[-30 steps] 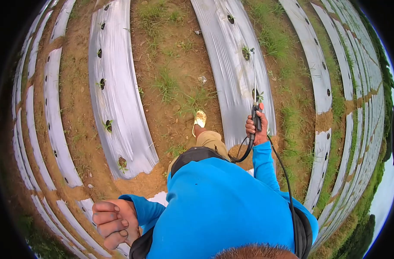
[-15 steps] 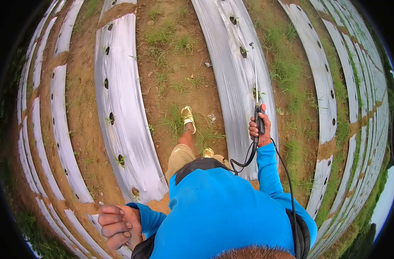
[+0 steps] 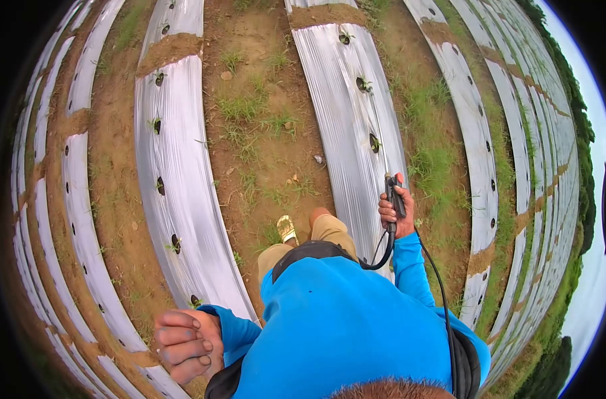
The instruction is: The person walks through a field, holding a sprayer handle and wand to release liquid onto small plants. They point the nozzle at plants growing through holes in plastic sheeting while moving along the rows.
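Note:
My right hand (image 3: 404, 223) is wrapped round the black grip of a sprayer wand (image 3: 388, 187), which has a red-orange tip on its handle. The thin metal lance reaches forward over a bed covered in silver plastic mulch (image 3: 333, 126). Near the lance, a small green seedling (image 3: 375, 143) stands in a dark planting hole. A black hose (image 3: 434, 269) runs back from the handle along my right arm. At the lower left, my left hand (image 3: 189, 342) is closed with its fingers curled; whatever may be inside the fist is hidden.
Another mulched bed (image 3: 183, 173) with planting holes lies to the left. Between the beds runs a brown soil path (image 3: 263, 159) with grass tufts, where my shoe (image 3: 286, 228) shows. More mulched rows curve away on both sides, and trees (image 3: 582, 153) stand at the far right.
I have stepped forward along the path, so beds and seedlings have shifted towards me. The wand's handle sits slightly lower in view. Both hands keep their hold.

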A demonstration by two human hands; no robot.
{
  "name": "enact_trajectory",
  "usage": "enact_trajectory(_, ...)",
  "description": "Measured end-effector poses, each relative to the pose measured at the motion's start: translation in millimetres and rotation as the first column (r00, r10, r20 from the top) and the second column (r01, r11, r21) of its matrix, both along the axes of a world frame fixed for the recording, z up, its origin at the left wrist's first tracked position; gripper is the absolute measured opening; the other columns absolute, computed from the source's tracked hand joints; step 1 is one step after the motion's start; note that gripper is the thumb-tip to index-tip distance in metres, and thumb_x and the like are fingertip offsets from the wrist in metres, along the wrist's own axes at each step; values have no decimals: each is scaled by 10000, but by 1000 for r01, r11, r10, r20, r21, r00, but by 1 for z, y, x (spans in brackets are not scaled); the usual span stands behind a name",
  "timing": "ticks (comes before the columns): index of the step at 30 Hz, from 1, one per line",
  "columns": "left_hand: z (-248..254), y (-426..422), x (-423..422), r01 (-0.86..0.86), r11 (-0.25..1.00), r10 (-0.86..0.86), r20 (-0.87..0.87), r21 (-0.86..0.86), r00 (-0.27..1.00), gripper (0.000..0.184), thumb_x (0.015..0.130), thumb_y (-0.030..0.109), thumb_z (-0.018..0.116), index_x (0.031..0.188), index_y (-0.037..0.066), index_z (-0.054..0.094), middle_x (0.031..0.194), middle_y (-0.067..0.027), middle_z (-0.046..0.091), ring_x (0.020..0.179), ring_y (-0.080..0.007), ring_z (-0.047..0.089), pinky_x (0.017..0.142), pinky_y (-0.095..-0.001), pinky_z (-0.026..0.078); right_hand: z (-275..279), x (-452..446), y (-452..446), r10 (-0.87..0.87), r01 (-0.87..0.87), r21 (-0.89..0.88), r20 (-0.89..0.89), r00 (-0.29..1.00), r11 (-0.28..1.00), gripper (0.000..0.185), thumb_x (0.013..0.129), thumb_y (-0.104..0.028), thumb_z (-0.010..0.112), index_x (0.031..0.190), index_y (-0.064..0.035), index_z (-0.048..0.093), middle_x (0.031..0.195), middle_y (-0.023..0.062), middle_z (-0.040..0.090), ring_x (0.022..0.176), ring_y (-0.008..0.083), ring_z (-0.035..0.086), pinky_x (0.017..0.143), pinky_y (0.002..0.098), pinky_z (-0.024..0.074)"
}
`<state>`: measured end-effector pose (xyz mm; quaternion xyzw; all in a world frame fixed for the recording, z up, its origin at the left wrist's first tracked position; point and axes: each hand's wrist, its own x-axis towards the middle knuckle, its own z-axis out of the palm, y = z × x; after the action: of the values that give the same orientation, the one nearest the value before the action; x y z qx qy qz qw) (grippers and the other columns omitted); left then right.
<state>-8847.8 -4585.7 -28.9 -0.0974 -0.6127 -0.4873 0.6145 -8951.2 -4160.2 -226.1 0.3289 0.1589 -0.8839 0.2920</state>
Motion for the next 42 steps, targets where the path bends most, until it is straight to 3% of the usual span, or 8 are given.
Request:
enact_trajectory(4,-3,-7,-73,-46,998,42,82,43,996,241,750,355,552,612,216,412,510,56,327,490,-87,301,445,-226,307,-8,-81,-20,-14,17,83,-33,999,996,373,827,-374,580,860,-8,516,600,32,468,426,126,457,339,238,404)
enact_trajectory(7,-14,-17,-126,-73,997,69,151,18,986,236,750,335,546,611,213,398,514,49,305,492,-91,289,445,-237,305,-25,-145,-31,23,-30,300,29,999,954,344,821,-393,589,770,-60,517,546,11,451,392,112,442,317,228,376)
enact_trajectory(12,-6,-6,-255,-45,991,55,83,-122,995,222,755,283,524,610,216,369,523,44,303,493,-100,282,451,-250,306,-59,-276,-40,5,-19,246,58,998,969,345,793,-393,621,766,-66,516,546,8,456,393,105,447,313,217,371)
enact_trajectory(15,14,4,-334,-115,992,117,55,-49,992,220,747,251,516,609,212,349,524,41,294,502,-104,288,455,-252,306,-51,-361,-43,-7,1,183,33,999,983,345,801,-390,615,759,-63,514,546,7,453,390,104,451,319,214,386)
enact_trajectory(28,23,-58,-548,12,981,50,317,-192,947,220,700,141,530,646,193,323,556,32,289,524,-115,304,506,-284,326,-46,-629,-88,38,-34,234,-12,999,972,350,835,-398,588,784,-59,520,555,8,459,394,102,443,320,215,374)
enact_trajectory(36,-26,-144,-785,44,998,-42,50,-34,998,232,757,277,524,609,198,365,503,40,286,492,-104,283,460,-286,310,-59,-838,-154,-4,23,279,-69,998,960,358,831,-386,591,804,-34,530,563,15,454,402,104,432,328,218,365)
enact_trajectory(38,-17,-163,-841,-55,998,57,-91,31,994,261,756,327,535,595,199,375,496,47,286,481,-100,289,448,-269,311,-48,-891,-170,-13,34,247,-89,996,968,363,797,-400,616,777,-53,512,545,9,442,391,105,430,318,211,360)
enact_trajectory(42,-9,-200,-922,-17,1000,17,-42,-4,999,253,776,308,521,605,204,366,502,51,291,475,-95,286,445,-260,316,-27,-975,-193,-112,117,97,-60,992,988,371,791,-391,614,779,-36,510,561,13,451,407,109,439,331,219,373)
